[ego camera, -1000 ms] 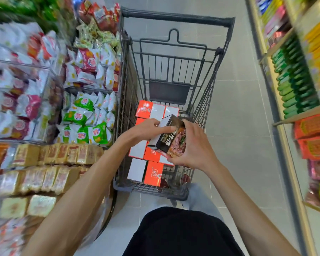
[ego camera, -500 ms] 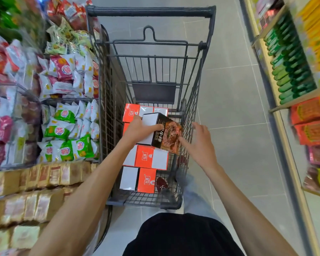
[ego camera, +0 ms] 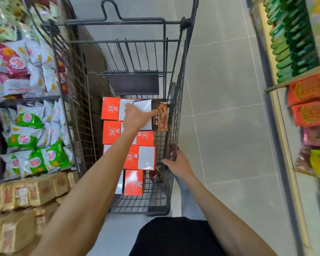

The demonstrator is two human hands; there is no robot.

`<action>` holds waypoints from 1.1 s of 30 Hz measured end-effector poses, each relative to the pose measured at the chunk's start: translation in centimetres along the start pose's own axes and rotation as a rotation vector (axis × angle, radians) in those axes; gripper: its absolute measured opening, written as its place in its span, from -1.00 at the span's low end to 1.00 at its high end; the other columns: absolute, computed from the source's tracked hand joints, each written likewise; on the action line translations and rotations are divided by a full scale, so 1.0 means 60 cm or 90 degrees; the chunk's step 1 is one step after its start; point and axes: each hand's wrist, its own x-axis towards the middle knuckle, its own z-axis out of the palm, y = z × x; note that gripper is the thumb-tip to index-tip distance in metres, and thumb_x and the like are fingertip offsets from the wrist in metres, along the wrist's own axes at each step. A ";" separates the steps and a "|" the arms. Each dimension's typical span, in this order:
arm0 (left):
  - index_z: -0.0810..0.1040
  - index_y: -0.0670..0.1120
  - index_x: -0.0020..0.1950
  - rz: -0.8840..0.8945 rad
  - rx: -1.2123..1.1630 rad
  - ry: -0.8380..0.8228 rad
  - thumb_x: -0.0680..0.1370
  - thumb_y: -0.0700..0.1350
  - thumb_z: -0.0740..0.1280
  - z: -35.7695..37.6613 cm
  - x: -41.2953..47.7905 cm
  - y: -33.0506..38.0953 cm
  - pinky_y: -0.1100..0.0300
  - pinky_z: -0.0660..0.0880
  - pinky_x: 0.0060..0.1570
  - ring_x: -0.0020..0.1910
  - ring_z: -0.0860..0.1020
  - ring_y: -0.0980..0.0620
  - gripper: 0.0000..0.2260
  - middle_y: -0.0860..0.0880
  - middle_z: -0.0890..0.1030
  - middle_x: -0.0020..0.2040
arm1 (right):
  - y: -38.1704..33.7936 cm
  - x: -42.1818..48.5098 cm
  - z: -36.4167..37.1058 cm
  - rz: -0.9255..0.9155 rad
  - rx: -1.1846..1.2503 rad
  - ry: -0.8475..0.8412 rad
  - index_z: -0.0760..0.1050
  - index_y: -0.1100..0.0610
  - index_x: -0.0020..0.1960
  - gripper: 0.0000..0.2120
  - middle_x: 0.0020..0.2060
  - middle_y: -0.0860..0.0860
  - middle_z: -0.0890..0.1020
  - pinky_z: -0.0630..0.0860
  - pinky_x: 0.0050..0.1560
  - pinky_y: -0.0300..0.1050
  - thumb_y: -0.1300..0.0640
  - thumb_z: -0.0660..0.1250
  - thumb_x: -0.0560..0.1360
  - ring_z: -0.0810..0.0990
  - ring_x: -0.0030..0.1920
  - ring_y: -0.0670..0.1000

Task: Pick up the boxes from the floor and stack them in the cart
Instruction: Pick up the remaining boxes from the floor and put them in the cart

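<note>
A dark box with a white top and a food picture (ego camera: 158, 115) lies at the far right of the wire cart (ego camera: 175, 100), on the orange-and-white boxes (ego camera: 111, 132) stacked inside. My left hand (ego camera: 136, 117) reaches into the cart and holds this dark box, thumb along its right side and fingers over its white top. My right hand (ego camera: 177, 161) grips the cart's right rim near its front corner.
Snack bags (ego camera: 33, 126) and wrapped cakes (ego camera: 24, 193) fill the shelves on the left, close against the cart. Shelves with green and orange packs (ego camera: 299, 52) line the right. Grey tiled floor (ego camera: 229, 117) runs between the cart and the right shelves.
My left hand carried the dark box down and forward onto the orange boxes at the cart's far right. My right hand let go of the box and took hold of the cart's right rim.
</note>
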 end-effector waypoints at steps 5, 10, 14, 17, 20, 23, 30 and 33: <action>0.17 -0.20 0.45 0.012 0.077 0.021 0.27 0.32 0.53 0.049 0.025 0.015 -0.13 0.50 0.22 0.32 0.48 -0.18 0.00 -0.16 0.44 0.35 | 0.006 0.035 -0.008 0.009 -0.057 -0.036 0.39 0.15 -0.04 -0.81 -0.31 -0.06 0.46 0.33 -0.34 -0.40 0.21 0.41 0.50 0.46 -0.27 -0.06; 0.15 -0.22 0.49 0.026 0.118 0.026 0.30 0.33 0.52 0.094 0.050 0.032 -0.11 0.43 0.23 0.38 0.43 -0.17 0.02 -0.14 0.39 0.41 | 0.013 0.044 -0.006 0.002 -0.058 -0.053 0.38 0.11 -0.11 -0.84 -0.33 -0.07 0.47 0.43 -0.21 -0.22 0.28 0.35 0.46 0.46 -0.31 -0.09; 0.18 -0.21 0.46 0.035 0.149 0.053 0.29 0.36 0.52 0.122 0.066 0.042 -0.11 0.46 0.16 0.32 0.47 -0.18 0.01 -0.14 0.42 0.36 | 0.019 0.047 -0.004 0.000 -0.048 -0.052 0.37 0.07 -0.16 -0.83 -0.32 -0.09 0.48 0.44 -0.13 -0.19 0.28 0.33 0.44 0.47 -0.28 -0.11; 0.16 -0.22 0.47 0.028 0.161 0.058 0.31 0.35 0.52 0.138 0.083 0.048 -0.08 0.48 0.13 0.31 0.47 -0.19 0.01 -0.16 0.41 0.36 | 0.027 0.053 0.002 -0.009 -0.045 -0.061 0.39 0.04 -0.19 -0.84 -0.31 -0.09 0.50 0.47 -0.07 -0.11 0.25 0.33 0.42 0.49 -0.25 -0.07; 0.18 -0.21 0.46 0.030 0.182 0.075 0.33 0.35 0.50 0.154 0.100 0.053 -0.06 0.49 0.12 0.29 0.48 -0.18 -0.02 -0.15 0.42 0.34 | 0.032 0.058 0.005 -0.017 -0.042 -0.062 0.42 0.06 -0.18 -0.88 -0.35 -0.09 0.50 0.46 -0.11 -0.15 0.21 0.35 0.42 0.50 -0.26 -0.07; 0.13 -0.24 0.51 0.041 0.201 0.069 0.35 0.32 0.51 0.172 0.115 0.052 -0.08 0.48 0.17 0.33 0.46 -0.19 0.01 -0.18 0.38 0.41 | 0.038 0.062 0.003 -0.016 -0.043 -0.071 0.43 0.07 -0.16 -0.90 -0.38 -0.09 0.50 0.46 -0.16 -0.16 0.19 0.35 0.44 0.50 -0.30 -0.08; 0.14 -0.23 0.51 0.018 0.200 0.063 0.35 0.31 0.51 0.203 0.142 0.026 -0.10 0.48 0.20 0.34 0.43 -0.22 -0.01 -0.19 0.37 0.39 | 0.037 0.060 -0.003 -0.037 -0.060 -0.092 0.44 0.18 -0.10 -0.93 -0.34 -0.07 0.48 0.50 -0.11 -0.03 0.26 0.33 0.45 0.47 -0.26 -0.06; 0.12 -0.22 0.53 0.029 0.217 0.054 0.36 0.29 0.51 0.216 0.144 0.021 -0.10 0.47 0.22 0.37 0.39 -0.21 -0.01 -0.19 0.35 0.42 | 0.041 0.063 -0.002 -0.036 -0.070 -0.094 0.45 0.17 -0.09 -0.93 -0.33 -0.07 0.49 0.53 -0.11 -0.02 0.29 0.31 0.46 0.48 -0.26 -0.06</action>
